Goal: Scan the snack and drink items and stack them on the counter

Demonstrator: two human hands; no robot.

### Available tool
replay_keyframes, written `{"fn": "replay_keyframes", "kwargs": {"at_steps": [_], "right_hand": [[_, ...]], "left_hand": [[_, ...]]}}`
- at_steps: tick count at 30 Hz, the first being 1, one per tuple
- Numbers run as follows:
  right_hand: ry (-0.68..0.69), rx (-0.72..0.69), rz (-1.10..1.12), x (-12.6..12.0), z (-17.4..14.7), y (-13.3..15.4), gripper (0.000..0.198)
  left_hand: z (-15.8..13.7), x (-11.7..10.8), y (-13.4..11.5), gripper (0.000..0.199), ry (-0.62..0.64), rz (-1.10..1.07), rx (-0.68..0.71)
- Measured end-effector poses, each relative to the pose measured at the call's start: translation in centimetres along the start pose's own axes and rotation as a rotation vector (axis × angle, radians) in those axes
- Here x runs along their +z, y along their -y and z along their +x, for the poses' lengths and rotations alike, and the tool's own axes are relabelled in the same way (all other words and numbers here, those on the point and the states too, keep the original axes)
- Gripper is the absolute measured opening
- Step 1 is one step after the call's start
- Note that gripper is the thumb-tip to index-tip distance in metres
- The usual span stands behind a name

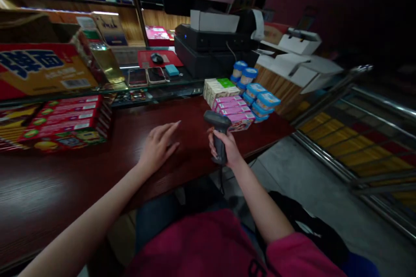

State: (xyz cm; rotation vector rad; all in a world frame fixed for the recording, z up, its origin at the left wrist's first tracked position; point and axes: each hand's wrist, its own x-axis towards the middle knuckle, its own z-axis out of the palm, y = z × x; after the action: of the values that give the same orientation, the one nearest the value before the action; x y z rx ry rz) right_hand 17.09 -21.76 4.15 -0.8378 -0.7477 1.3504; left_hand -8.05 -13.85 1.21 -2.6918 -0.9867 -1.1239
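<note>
My right hand (230, 146) is wrapped round the handle of a dark grey barcode scanner (221, 132), held upright above the front edge of the counter, its head toward the left. A cable hangs from its base. My left hand (158, 145) rests over the dark red wooden counter (126, 138), fingers stretched out and holding nothing. Just beyond the scanner lie pink boxes (234, 108), with cream and green boxes (221, 88) behind them. To their right stand stacked blue-lidded tubs (261, 99) and small blue-lidded jars (242, 73).
Red boxes (71, 121) lie on the left below an open carton (45, 67). A bottle (105, 58), two phones (146, 76) and a mouse (157, 58) are on the glass shelf. A black machine (211, 47) stands behind. Metal railings (357, 134) are at right.
</note>
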Motion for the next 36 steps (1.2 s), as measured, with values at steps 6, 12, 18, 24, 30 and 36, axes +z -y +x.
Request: {"fn": "replay_keyframes", "kwargs": {"at_steps": [6,12,18,24,30,36], "right_hand": [[-0.159,-0.093,-0.01,-5.4,-4.6,3.7,0.036],[-0.283,-0.151,-0.027,-9.0,-7.1,5.2,0.031],[-0.248,-0.181,0.014,-8.1,-7.9,4.9,0.03],[-0.088,-0.147,-0.009,-4.6,-6.6,4.2,0.032],[0.106,0.051,0.0,0.1,1.3,0.6,0.029],[0.266,0.231,0.063,4.4,11.5,-2.5,0.031]], "left_hand": [[9.1,10.1,-9.4,0.081,0.079,-0.2,0.077],[11.5,13.3,-11.5,0.072,0.03,-0.235,0.012],[8.7,10.2,-9.8,0.047,0.112,-0.287,0.149],[3.8,4.5,-3.4,0.049,0.134,-0.328,0.109],[1.4,-0.4,5.8,0.047,-0.089,-0.128,-0.194],[2.2,-0.8,10.9,0.045,-0.239,-0.015,-0.389]]}}
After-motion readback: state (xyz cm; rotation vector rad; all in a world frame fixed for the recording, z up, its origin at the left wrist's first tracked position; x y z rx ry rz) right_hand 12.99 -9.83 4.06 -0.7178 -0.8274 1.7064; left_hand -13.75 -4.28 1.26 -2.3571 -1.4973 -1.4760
